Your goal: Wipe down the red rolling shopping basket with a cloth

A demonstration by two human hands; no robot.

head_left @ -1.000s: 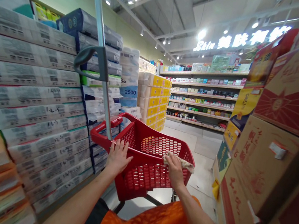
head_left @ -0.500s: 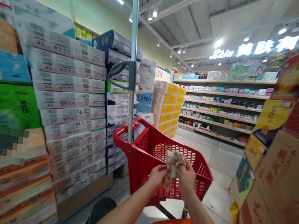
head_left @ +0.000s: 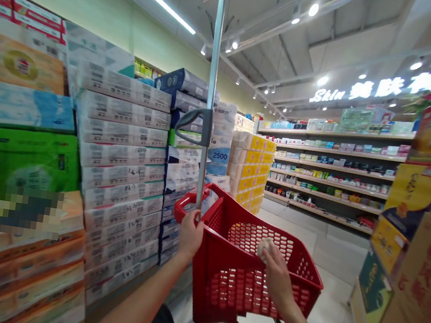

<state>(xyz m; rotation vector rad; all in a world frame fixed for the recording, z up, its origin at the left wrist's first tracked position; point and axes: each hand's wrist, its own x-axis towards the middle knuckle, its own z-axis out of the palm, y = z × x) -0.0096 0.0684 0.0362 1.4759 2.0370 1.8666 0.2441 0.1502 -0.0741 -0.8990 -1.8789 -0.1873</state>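
A red plastic shopping cart (head_left: 217,280) stands in front of me, turned partly sideways. A metal pole (head_left: 216,48) with a grey grip (head_left: 194,126) rises from its handle end. My left hand (head_left: 190,236) is closed on the cart's frame, just below where the pole meets it. In my right hand (head_left: 276,273) is a bunched, pale patterned cloth (head_left: 265,248), held at the cart's near upper rim. The fingers cover most of the cloth. Through the holes in the basket wall the pale floor shows.
Tall stacks of wrapped tissue packs (head_left: 121,163) rise close on the left. Cardboard cartons (head_left: 427,285) and yellow boxes (head_left: 412,199) are piled along the right. Beyond the cart, shelves (head_left: 331,171) of small goods line the back. Pale floor (head_left: 335,293) runs between.
My left hand has let go of the cloth and moved left onto the cart's frame. The cloth, now bunched up in my right hand, has come to the near rim. The view has shifted left.
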